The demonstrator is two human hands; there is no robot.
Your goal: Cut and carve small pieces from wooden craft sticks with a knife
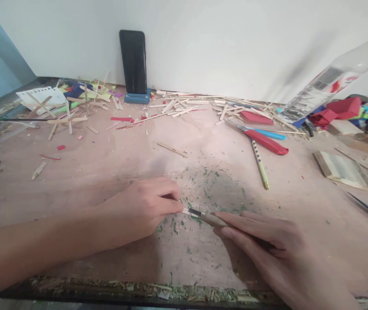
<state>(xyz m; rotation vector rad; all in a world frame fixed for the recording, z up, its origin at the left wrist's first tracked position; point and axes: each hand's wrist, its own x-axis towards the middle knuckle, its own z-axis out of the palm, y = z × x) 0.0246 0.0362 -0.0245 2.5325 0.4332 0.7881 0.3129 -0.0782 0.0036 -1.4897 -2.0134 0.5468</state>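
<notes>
Near the middle of the front edge of the desk [126,265], the left hand [145,202] pinches a thin pale stick [185,211] while the right hand's [277,243] fingers hold a small knife [214,219] against it, and cutting seems to need slow, steady care.

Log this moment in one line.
Left hand: pinching pale strip | Right hand: holding slim tool, tip at strip | Nearby: red cutter, phone on blue stand

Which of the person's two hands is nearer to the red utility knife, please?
The right hand: it lies just below the red utility knife. The left hand is farther off, below and well to the knife's left.
</notes>
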